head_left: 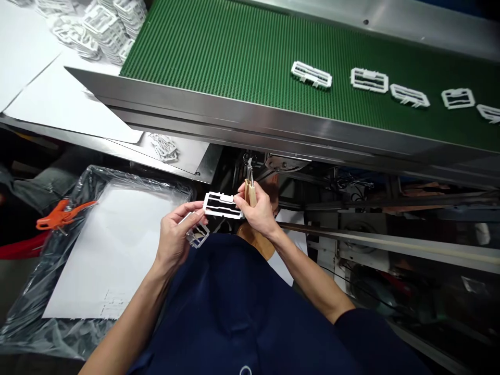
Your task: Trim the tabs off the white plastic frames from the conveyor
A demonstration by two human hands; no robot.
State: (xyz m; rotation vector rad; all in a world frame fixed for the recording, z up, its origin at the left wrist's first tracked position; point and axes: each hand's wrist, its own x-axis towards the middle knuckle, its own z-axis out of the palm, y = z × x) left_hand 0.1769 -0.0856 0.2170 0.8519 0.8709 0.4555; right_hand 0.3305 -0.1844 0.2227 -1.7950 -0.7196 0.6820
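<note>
My left hand (175, 232) is closed on two white plastic frames. The upper frame (222, 212) has slots and lies level between both hands, its left end pinched by my left fingers. A second plastic frame (199, 237) hangs tilted below it, partly behind my left fingers. My right hand (258, 211) is closed round a pair of pliers (250, 190) with tan handles, metal tips pointing away from me. The right thumb also presses the right end of the upper frame. The fingers behind the handles are hidden.
Several white frames lie on the green ribbed conveyor belt (203, 47), behind a metal side rail (234, 112). Stacks of frames (105, 31) stand at the upper left; thin white scraps (164, 147) lie below. A plastic-lined box holds white sheets (117, 250), with an orange clamp (62, 216) on its edge.
</note>
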